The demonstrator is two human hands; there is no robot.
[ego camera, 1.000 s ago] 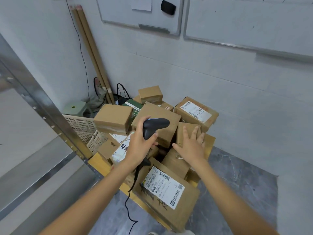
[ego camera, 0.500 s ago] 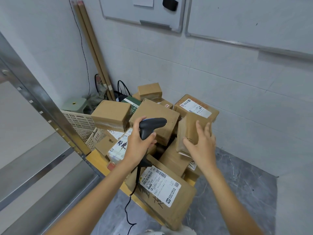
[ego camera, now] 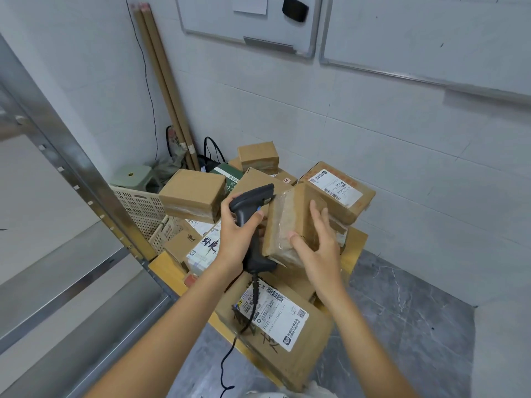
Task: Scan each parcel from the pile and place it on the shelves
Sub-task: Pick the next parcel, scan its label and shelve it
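- While the right hand [ego camera: 317, 248] lifts a small cardboard parcel [ego camera: 290, 225] clear of the pile [ego camera: 258, 225], its fingers [ego camera: 316, 216] wrap the far face and the thumb presses the near edge, tilting the parcel on end, probably so a label can face the scanner.
- The left hand [ego camera: 237, 239] grips the dark handheld barcode scanner [ego camera: 253, 214] by its pistol handle, head close beside the parcel's upper corner; its coiled cable [ego camera: 230, 354] hangs down towards the floor.
- The held parcel is plain brown card under glossy clear tape that wrinkles along the side; no label shows on the faces in view.
- The pile of boxy cartons sits heaped on a low yellow wooden tabletop [ego camera: 166, 268], several with white printed labels, one large flat carton [ego camera: 275, 326] nearest.
- A perforated beige plastic crate [ego camera: 138, 208] stands beside the pile.
- The metal shelves [ego camera: 71, 254] rise at the left, the parcel's likely destination.
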